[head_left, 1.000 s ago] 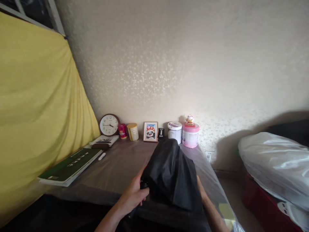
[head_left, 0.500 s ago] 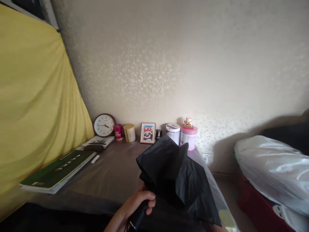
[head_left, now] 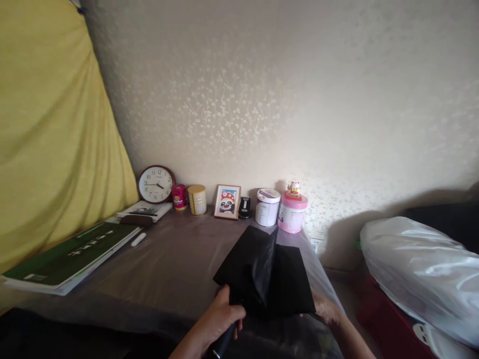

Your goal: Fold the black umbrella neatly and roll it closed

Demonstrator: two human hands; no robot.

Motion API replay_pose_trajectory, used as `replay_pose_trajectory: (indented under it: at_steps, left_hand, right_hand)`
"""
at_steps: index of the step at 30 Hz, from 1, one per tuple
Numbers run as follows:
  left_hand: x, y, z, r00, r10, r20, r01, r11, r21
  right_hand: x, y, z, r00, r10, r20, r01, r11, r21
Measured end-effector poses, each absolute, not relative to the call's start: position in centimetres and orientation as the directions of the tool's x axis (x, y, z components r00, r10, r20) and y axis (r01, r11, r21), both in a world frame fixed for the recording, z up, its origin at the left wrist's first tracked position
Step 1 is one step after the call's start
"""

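A black folding umbrella (head_left: 286, 279) with loose, collapsed canopy panels is held over the near part of the table. My left hand (head_left: 224, 314) is wrapped around its dark handle at the bottom, the thumb lying across it. At the right edge of the canopy, my right hand (head_left: 326, 309) grips the black cloth, its fingertips partly hidden behind the fabric. One middle fold of the canopy stands up and looks blurred.
Along the wall stand a round clock (head_left: 156, 184), a red can (head_left: 179, 197), a yellow-lidded can (head_left: 197, 199), a framed panda picture (head_left: 227, 202), and two tubs, one (head_left: 292, 214) topped by a figurine. A green book (head_left: 71, 254) lies left; a white plastic bag (head_left: 419, 269) sits right.
The canopy has been lowered and spread flatter. My right hand, mostly hidden before, now shows at the canopy's right edge. The left hand still grips the handle; the view has shifted slightly.
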State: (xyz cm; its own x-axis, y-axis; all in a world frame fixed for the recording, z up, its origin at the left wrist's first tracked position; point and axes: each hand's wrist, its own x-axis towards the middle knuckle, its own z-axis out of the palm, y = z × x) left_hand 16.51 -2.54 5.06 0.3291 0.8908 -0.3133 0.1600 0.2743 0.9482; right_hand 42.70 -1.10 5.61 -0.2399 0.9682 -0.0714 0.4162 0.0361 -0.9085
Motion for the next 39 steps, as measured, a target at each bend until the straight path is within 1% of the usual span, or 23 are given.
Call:
replay_pose_trajectory:
  at_steps: [2,3,5,6,8,10,11,12,14,15,16,18,21,23,25,28,32,36,39]
  left_hand:
    - [16.9,-2.6,4.8,0.301,0.900,-0.315,0.198,0.264,0.944]
    - [17.0,-2.6,4.7,0.289,0.911,-0.294,0.238,0.229,0.944]
    - [17.1,-2.6,4.4,0.271,0.944,-0.189,0.366,0.080,0.927]
    - [17.2,-2.5,4.2,0.266,0.956,-0.124,0.452,-0.010,0.892]
    - [17.2,-2.4,3.6,0.266,0.963,-0.036,0.626,-0.144,0.766]
    - [17.4,-2.4,2.9,0.273,0.962,-0.024,0.767,-0.202,0.609]
    - [17.5,-2.4,2.6,0.280,0.959,-0.030,0.815,-0.221,0.535]
    - [17.7,-2.5,2.4,0.293,0.956,-0.034,0.845,-0.242,0.477]
    - [18.1,-2.6,2.1,0.311,0.950,-0.042,0.873,-0.268,0.407]
    - [18.3,-2.7,2.1,0.314,0.948,-0.049,0.879,-0.271,0.392]
    - [18.4,-2.8,2.1,0.313,0.948,-0.055,0.883,-0.268,0.386]
    - [18.6,-2.9,2.4,0.305,0.950,-0.071,0.887,-0.257,0.384]
    - [18.7,-2.9,2.9,0.294,0.951,-0.092,0.893,-0.239,0.382]
    - [18.7,-2.9,3.1,0.280,0.955,-0.097,0.896,-0.224,0.384]
    - [18.7,-3.0,3.4,0.266,0.958,-0.107,0.899,-0.207,0.386]
    - [18.5,-3.2,3.7,0.255,0.958,-0.128,0.897,-0.185,0.401]
    - [18.5,-3.5,4.1,0.269,0.957,-0.105,0.874,-0.197,0.445]
    - [18.7,-3.6,4.4,0.272,0.950,-0.152,0.886,-0.185,0.425]
    - [19.1,-3.7,4.3,0.245,0.954,-0.172,0.905,-0.161,0.394]
  right_hand:
    - [42.8,-1.2,5.8,-0.315,0.933,-0.175,0.383,-0.044,-0.923]
    - [43.1,-1.5,5.8,-0.339,0.914,-0.223,0.377,-0.085,-0.922]
    - [43.9,-2.2,5.3,-0.347,0.894,-0.283,0.392,-0.136,-0.910]
    - [44.4,-2.5,5.0,-0.339,0.893,-0.295,0.398,-0.148,-0.905]
    - [45.5,-3.2,4.3,-0.299,0.903,-0.309,0.416,-0.168,-0.893]
    - [46.5,-3.5,3.7,-0.225,0.923,-0.313,0.466,-0.180,-0.866]
    - [46.9,-3.5,3.5,-0.172,0.945,-0.277,0.507,-0.156,-0.848]
    - [47.1,-3.4,3.5,-0.105,0.974,-0.200,0.552,-0.110,-0.826]
    - [46.9,-2.9,4.1,0.036,0.998,0.057,0.646,0.020,-0.763]
    - [46.4,-2.6,4.6,0.088,0.974,0.207,0.689,0.091,-0.719]
    - [45.7,-2.2,5.2,0.103,0.942,0.318,0.720,0.150,-0.677]
    - [43.8,-1.4,6.4,0.005,0.888,0.461,0.760,0.296,-0.578]
    - [40.6,-0.2,7.6,-0.184,0.833,0.522,0.805,0.432,-0.406]
    - [39.0,0.7,7.7,-0.251,0.804,0.539,0.831,0.465,-0.306]
    - [38.0,1.7,7.5,-0.276,0.785,0.554,0.846,0.472,-0.248]
    - [37.5,3.0,6.9,-0.279,0.777,0.564,0.849,0.474,-0.234]
    - [37.3,4.1,6.7,-0.277,0.777,0.566,0.834,0.487,-0.260]
    - [36.6,5.1,7.3,-0.252,0.775,0.579,0.835,0.476,-0.275]
    - [35.8,6.0,7.4,-0.271,0.770,0.577,0.829,0.491,-0.267]
